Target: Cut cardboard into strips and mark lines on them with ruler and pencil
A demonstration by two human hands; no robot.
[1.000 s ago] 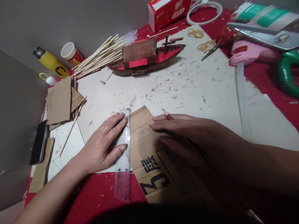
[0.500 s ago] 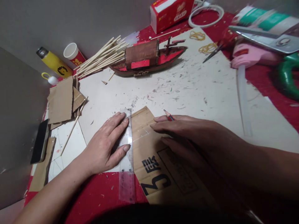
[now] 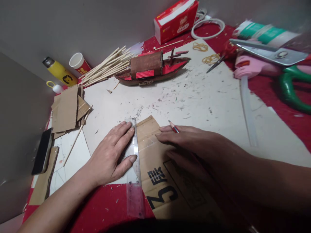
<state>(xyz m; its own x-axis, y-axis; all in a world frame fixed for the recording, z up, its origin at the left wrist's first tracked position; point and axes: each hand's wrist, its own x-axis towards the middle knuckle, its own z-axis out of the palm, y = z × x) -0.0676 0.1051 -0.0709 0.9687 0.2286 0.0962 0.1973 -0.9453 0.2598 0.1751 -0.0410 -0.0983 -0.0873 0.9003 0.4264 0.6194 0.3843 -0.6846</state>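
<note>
My left hand (image 3: pixel 114 150) lies flat with fingers stretched over a clear plastic ruler (image 3: pixel 137 174), pressing it along the left edge of a piece of brown cardboard (image 3: pixel 150 142). The cardboard carries black printed characters and a printed box. My right hand (image 3: pixel 191 139) is at the cardboard's right edge, its fingertips over that edge. A pencil (image 3: pixel 174 127) is tucked in this hand, its sharpened tip pointing up and away past the fingers. Much of the pencil's shaft is hidden by the hand and shadow.
A brown model boat (image 3: pixel 148 68) stands behind, beside a bundle of wooden sticks (image 3: pixel 107 66). Cardboard scraps (image 3: pixel 65 111) and a phone (image 3: pixel 42 152) lie left. Scissors (image 3: pixel 289 81) and a pink glue gun (image 3: pixel 245 66) are at right. Shavings dot the white board (image 3: pixel 109 103).
The whole view has shifted, with the table's things sitting slightly lower at the back. The hands keep nearly the same places on the ruler and cardboard.
</note>
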